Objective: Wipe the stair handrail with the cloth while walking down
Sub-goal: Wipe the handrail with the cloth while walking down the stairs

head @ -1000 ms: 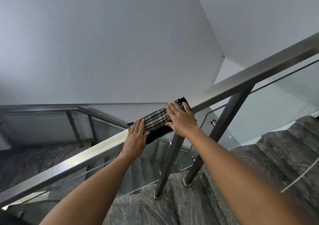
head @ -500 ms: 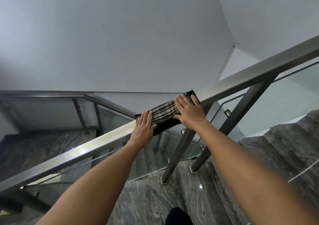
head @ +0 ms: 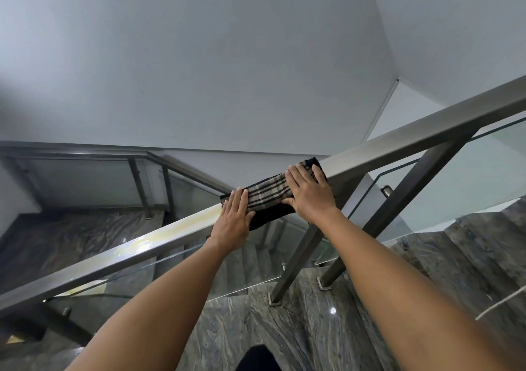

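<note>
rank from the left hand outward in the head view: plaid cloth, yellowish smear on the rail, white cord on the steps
1. plaid cloth: under the left hand fingers, on the handrail.
2. yellowish smear: just left, down the rail.
3. white cord: far right, on the steps.

Arms: both forearms (head: 159, 294) bare, no sleeves in view
Wrists: no watch or bands
Hands: left hand (head: 234, 218) and right hand (head: 308, 195) gloveless, no rings

left hand (head: 233, 217), right hand (head: 308, 193), cloth (head: 266, 193), handrail (head: 136, 252)
</note>
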